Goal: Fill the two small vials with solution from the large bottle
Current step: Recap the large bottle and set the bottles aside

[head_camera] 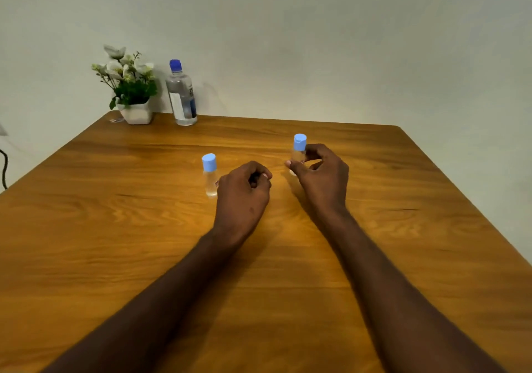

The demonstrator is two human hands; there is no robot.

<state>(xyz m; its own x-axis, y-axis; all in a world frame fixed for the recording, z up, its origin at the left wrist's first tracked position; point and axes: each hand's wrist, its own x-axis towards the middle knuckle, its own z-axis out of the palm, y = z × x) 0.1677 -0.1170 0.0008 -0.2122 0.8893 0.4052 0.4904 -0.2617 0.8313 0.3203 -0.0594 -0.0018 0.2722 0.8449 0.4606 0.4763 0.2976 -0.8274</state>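
Two small clear vials with light blue caps stand on the wooden table [144,228]. My right hand [319,177] grips the right vial [299,148] around its body, thumb and fingers closed on it. The left vial [210,175] stands upright just left of my left hand [243,191], whose fingers are curled shut; it is beside the vial and may touch it, holding nothing. The large clear bottle [182,96] with a dark blue cap and a label stands capped at the table's far left, by the wall.
A white pot of artificial flowers [131,90] sits in the far left corner beside the large bottle. A plain wall rises behind the table. A dark cable [4,168] hangs off the left edge.
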